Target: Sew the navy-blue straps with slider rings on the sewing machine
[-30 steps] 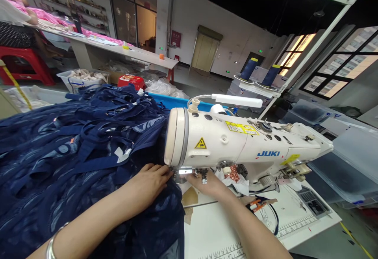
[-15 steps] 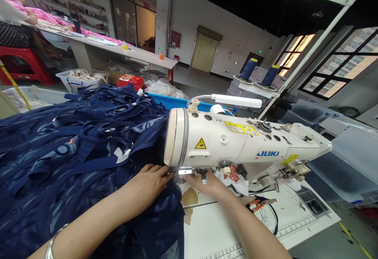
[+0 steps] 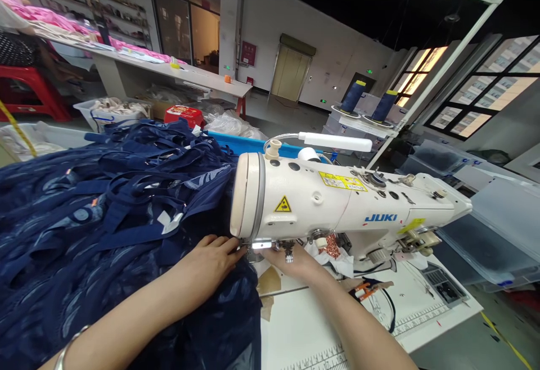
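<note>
Under the head of the sewing machine (image 3: 346, 212), at the presser foot (image 3: 261, 244), the edge of the navy fabric (image 3: 105, 229) met the needle area. The left hand (image 3: 208, 263) lay palm down on that cloth at about eight o'clock from the foot, fingers spread loosely and flat, gripping nothing, with their tips just beside the foot. The right hand (image 3: 295, 264) reached in from four o'clock, palm down and fingers stretched toward the foot. Its fingertips were tucked beneath the machine head, so I could not tell whether they pinched the cloth or only rested there.

The fabric was dark blue and sheer, with a paler swirling print. It was heaped in a large mound of folds and straps from nine to eleven o'clock of the needle and spilled over the near edge of the table (image 3: 304, 325). A small white label (image 3: 169, 221) showed among the straps. A silver bracelet (image 3: 67, 342) circled the left wrist.

At five o'clock from the right hand, orange-handled snips (image 3: 365, 289) lay on the white table. Beyond the machine, toward one o'clock, two navy thread cones (image 3: 352, 97) stood on a stand, with a white lamp (image 3: 335, 141) below them. A blue bin (image 3: 248, 144) sat behind the mound at twelve o'clock.
</note>
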`<state>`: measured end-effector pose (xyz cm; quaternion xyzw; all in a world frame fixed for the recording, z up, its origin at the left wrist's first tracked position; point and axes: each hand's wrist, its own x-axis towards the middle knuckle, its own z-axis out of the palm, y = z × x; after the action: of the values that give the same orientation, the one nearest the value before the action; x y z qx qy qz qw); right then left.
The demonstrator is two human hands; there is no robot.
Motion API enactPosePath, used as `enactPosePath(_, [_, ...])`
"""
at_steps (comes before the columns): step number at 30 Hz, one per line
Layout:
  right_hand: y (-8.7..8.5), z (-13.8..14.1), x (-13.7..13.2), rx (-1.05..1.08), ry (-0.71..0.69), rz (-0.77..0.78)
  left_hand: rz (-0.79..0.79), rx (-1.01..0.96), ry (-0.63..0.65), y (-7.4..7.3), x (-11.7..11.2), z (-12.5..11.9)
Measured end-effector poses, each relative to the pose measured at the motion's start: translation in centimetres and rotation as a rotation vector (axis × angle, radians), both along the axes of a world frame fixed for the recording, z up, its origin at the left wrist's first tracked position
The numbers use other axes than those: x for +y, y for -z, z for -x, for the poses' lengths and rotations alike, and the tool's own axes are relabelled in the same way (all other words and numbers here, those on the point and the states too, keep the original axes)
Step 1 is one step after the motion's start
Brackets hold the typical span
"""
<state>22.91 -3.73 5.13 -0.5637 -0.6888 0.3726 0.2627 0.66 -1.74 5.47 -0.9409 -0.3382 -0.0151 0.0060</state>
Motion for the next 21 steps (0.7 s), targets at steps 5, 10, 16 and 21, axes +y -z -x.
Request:
enactPosePath(5, [1.0, -0.4, 0.1, -0.063, 0.065, -0.011, -0.001, -0.01, -0.002, -0.1, -0.1, 0.1])
enactPosePath(10, [1.6, -0.5, 0.2, -0.072, 0.046, -0.028, 0.017, -0.03, -0.003, 0.2, 0.2, 0.1])
enactPosePath(16, [1.0, 0.1, 0.0, -0.095, 0.052, -0.043, -0.007, -0.001, -0.011, -0.2, 0.0, -0.2])
enactPosePath(21, [-0.8, 0.1, -0.5, -0.035, 0.047, -0.073, 0.018, 0.051, -0.034, -0.9, -0.2, -0.5])
